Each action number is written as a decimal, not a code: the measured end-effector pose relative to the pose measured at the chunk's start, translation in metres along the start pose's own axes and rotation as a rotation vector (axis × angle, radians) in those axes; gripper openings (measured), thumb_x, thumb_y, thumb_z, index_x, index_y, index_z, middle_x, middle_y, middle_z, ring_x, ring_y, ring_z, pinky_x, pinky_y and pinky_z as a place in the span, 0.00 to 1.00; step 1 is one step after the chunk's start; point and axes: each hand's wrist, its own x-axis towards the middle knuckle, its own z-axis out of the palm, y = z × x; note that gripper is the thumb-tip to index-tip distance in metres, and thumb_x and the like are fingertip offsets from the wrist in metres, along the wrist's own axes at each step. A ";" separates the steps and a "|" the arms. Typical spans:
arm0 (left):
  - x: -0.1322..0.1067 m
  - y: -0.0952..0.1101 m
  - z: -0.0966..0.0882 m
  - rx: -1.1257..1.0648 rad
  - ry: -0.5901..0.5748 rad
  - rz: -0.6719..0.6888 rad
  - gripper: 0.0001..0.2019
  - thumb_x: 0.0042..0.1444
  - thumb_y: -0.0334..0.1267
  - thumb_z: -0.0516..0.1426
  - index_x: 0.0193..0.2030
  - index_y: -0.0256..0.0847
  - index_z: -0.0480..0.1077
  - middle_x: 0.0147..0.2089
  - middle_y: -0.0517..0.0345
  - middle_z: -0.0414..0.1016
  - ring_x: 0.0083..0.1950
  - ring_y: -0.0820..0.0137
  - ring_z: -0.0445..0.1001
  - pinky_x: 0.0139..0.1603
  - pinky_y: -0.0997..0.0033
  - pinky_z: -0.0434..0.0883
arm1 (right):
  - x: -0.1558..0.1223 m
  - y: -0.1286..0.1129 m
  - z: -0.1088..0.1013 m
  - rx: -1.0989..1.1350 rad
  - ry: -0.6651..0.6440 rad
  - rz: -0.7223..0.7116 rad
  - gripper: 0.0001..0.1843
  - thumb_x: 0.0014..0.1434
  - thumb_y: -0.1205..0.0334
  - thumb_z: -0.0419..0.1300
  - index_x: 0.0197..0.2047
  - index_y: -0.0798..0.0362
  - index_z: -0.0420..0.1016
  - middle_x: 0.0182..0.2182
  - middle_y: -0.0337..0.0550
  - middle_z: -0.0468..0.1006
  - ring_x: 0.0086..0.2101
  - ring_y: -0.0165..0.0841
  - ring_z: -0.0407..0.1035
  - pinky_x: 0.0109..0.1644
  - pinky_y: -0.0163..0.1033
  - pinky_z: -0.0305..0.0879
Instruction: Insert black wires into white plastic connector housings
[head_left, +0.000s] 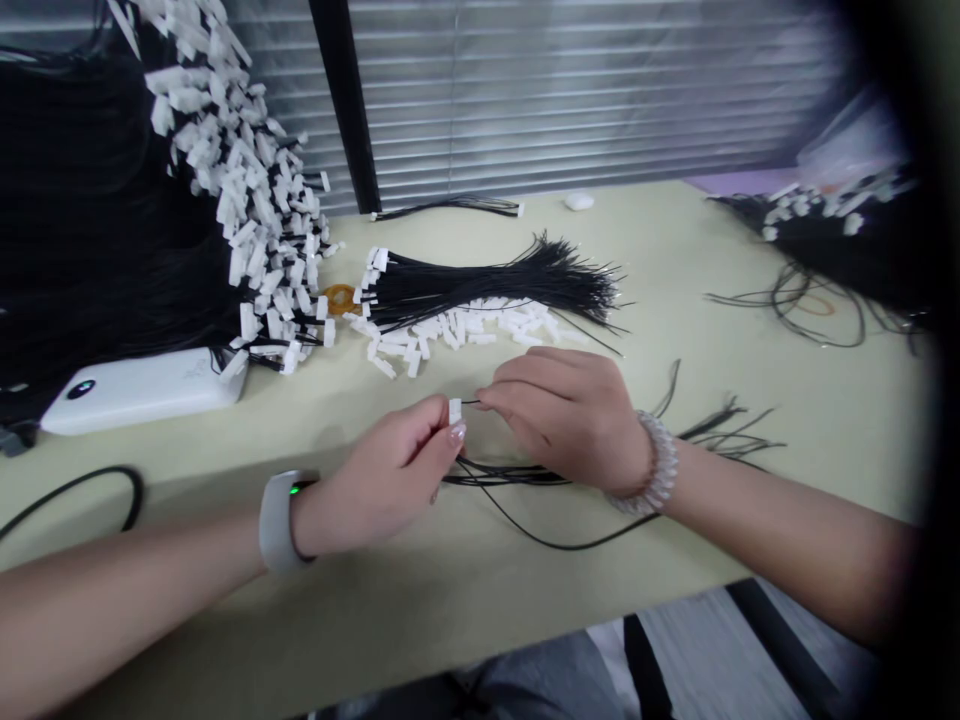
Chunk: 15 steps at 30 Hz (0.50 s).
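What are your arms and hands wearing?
No sleeves! The left arm is bare, with a chunky pale grey wristband showing a tiny green light. The left hand has a long, shiny, pale fingernail. The right arm is bare too, with a whitish coiled bracelet that looks like a springy spiral.

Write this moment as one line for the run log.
left hand: holds white connector | right hand: holds black wire | nearby: wire bundle
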 end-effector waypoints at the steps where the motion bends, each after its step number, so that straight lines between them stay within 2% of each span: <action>1: 0.000 0.000 0.000 -0.001 -0.005 0.002 0.11 0.58 0.43 0.46 0.28 0.41 0.61 0.23 0.62 0.62 0.24 0.74 0.61 0.22 0.77 0.62 | 0.000 0.000 0.000 -0.002 0.003 -0.005 0.07 0.52 0.72 0.54 0.30 0.53 0.71 0.28 0.38 0.74 0.29 0.28 0.65 0.31 0.35 0.61; 9: -0.001 0.000 -0.005 -0.015 -0.049 -0.056 0.12 0.59 0.46 0.44 0.31 0.42 0.61 0.27 0.60 0.64 0.27 0.74 0.64 0.23 0.77 0.64 | 0.000 -0.002 0.002 0.002 0.032 -0.004 0.07 0.51 0.73 0.54 0.30 0.52 0.70 0.29 0.37 0.74 0.29 0.28 0.66 0.29 0.34 0.60; 15: -0.001 0.002 -0.008 -0.060 -0.136 -0.038 0.13 0.59 0.45 0.44 0.30 0.41 0.59 0.26 0.63 0.59 0.26 0.75 0.62 0.24 0.77 0.65 | 0.003 -0.007 0.000 0.007 0.036 -0.013 0.07 0.51 0.72 0.54 0.29 0.53 0.71 0.29 0.37 0.74 0.29 0.28 0.66 0.30 0.34 0.61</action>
